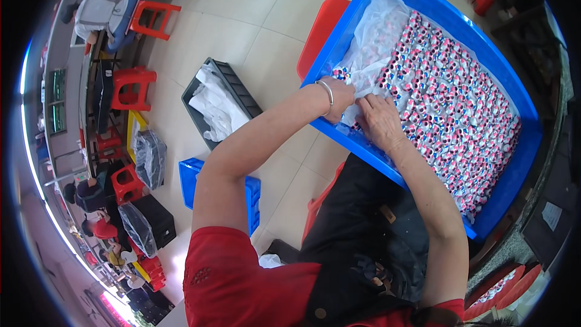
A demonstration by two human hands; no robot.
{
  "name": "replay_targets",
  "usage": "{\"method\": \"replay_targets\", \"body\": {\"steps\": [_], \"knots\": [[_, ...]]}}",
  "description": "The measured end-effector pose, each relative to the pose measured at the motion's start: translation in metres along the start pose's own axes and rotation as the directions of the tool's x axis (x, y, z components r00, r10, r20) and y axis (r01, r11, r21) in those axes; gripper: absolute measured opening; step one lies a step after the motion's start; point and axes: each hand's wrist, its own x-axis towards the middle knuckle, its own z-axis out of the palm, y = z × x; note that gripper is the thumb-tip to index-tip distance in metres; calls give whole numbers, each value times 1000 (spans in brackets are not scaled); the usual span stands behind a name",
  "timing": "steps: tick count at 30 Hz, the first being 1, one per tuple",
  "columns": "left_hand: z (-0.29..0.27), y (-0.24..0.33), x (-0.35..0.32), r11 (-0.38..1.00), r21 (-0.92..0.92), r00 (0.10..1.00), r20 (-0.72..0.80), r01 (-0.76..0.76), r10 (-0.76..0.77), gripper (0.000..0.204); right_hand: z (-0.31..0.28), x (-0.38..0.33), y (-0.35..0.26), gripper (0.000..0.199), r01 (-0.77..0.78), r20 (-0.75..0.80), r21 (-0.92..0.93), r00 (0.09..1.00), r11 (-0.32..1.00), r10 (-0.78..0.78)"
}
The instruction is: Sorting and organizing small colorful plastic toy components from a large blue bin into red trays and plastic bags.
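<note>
A big blue plastic tray [497,29] stands at the upper right. Rows of small pink, white and blue painted pieces [451,109] with dark round spots fill most of it. A thin, see-through white sheet [380,27] lies crumpled over the pieces on the tray's left side. My left hand [340,98], with a silver bangle at the wrist, is closed at the sheet's lower end by the near left rim; its fingertips are hidden. Right beside it, my right hand [381,122] has its fingers bent down on the sheet's edge, pinching it over the pieces.
A red stool [321,33] is partly under the tray's left side. On the tiled floor, a dark grey crate [239,94] holds white sheets, with a blue crate [189,181] nearer me. Other people sit along a bench at the far left, among red stools [132,88].
</note>
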Motion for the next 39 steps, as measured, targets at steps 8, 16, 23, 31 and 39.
{"method": "replay_targets", "body": {"steps": [8,16,23,31,39], "knots": [[5,-8,3,983,-180,996,87,-21,38,23,13,-5,17,14,-45,-37,43,998,998,47],[23,-25,9,707,-677,960,-281,-203,7,16,-7,-6,17,12,-125,-158,401,966,908,203],[20,1,4,886,-462,921,-322,50,-219,28,-9,-15,20,12,-120,-163,378,967,918,193],[20,18,13,982,-182,993,-99,52,-71,17,-2,-21,16,11,-27,-14,191,999,981,31],[14,20,15,998,-58,1000,-1,0,0,18,-14,-17,7,24,1,-33,136,999,991,3]]}}
